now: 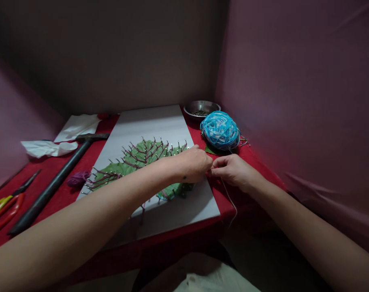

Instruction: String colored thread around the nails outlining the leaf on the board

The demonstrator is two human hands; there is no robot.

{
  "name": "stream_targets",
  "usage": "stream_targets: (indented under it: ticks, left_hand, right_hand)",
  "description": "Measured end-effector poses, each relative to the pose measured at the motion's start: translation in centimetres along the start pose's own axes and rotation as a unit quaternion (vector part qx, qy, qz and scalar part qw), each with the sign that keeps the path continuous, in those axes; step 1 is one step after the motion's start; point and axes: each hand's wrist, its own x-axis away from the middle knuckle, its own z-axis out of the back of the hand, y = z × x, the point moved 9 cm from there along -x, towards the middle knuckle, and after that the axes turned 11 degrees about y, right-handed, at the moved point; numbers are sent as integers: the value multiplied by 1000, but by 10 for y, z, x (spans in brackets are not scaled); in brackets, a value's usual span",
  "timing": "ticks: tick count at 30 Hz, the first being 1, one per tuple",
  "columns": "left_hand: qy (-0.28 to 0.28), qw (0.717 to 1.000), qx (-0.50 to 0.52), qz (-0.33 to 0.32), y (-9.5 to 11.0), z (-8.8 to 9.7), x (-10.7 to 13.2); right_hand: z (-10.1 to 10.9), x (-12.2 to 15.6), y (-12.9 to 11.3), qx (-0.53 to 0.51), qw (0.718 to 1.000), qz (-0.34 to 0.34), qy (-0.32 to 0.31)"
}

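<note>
My left hand reaches across the white board, its fingers closed near the board's right edge. Beside it, my right hand pinches a thin, pale strand of yarn, which hangs down over the table's front edge. The fingertips of both hands meet or nearly meet; what the left fingers hold is hidden. Under my left arm a large green leaf lies on the board, ringed and crossed by several upright nails with purple yarn wound between them. Light blue yarn edges the leaf's lower side.
A blue and white yarn ball sits right of the board, before a metal bowl of nails. At left lie a hammer, scissors, a purple yarn bundle and crumpled white paper on red cloth.
</note>
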Motion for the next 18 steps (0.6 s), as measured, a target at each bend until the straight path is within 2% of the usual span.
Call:
stream_targets:
  ticks: [5,10,14,16,18]
  left_hand:
    - [-5,1000,-14,6,0,-1,0]
    - [-2,1000,-19,4,-4,6,6]
    - [86,994,20,61,-24,32,32]
    - [102,991,25,87,-32,35,52]
    - [95,990,33,95,-33,28,70]
  right_hand:
    - [-2,-26,-8,81,993,85,18]
    - [-9,-40,-12,103,990,95,23]
    - [-10,-37,-23,122,984,125,25]
    - [-10,-32,-33,152,974,165,36]
    - [-10,-27,-44,192,957,209,50]
